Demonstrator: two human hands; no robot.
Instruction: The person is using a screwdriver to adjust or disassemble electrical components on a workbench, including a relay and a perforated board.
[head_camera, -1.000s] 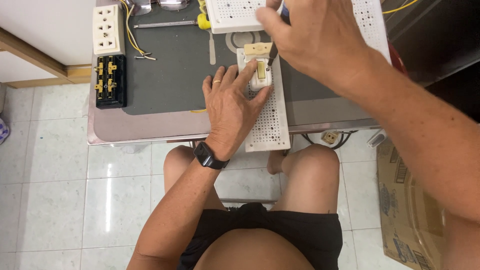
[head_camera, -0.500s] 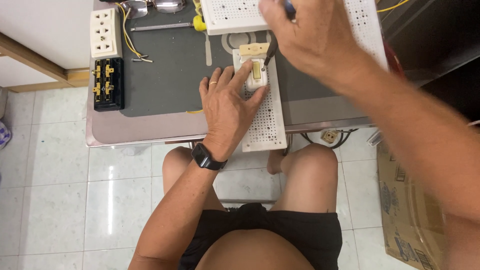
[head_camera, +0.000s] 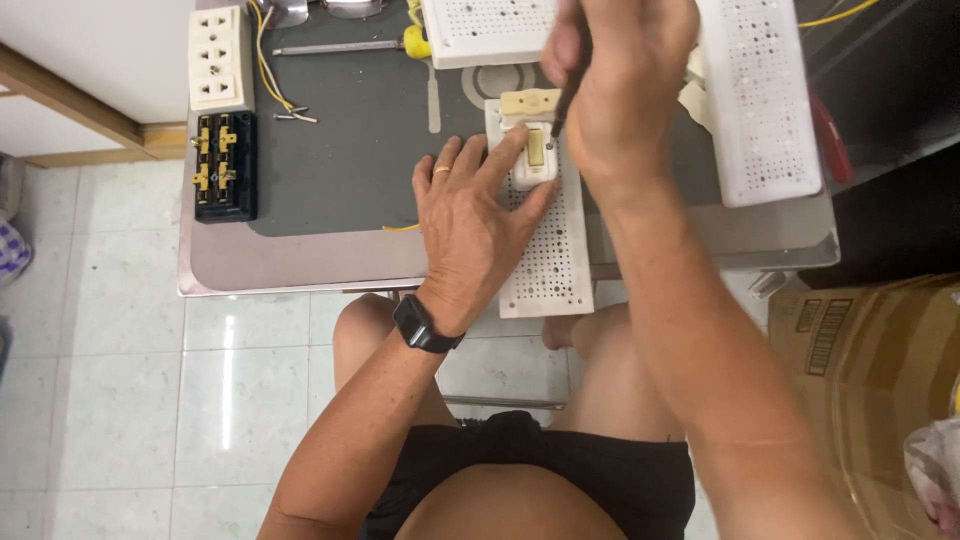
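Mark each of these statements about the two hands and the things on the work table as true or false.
1. The left hand presses down a small white switch part. True.
2. The right hand holds a dark-shafted screwdriver. True.
3. The switch part lies on the floor tiles. False: it lies on a white perforated board.
4. The white socket strip is under the right hand. False: it lies at the table's far left.

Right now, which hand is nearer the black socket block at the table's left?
Left. The left hand lies on the white switch, to the right of the block; the right hand is farther right.
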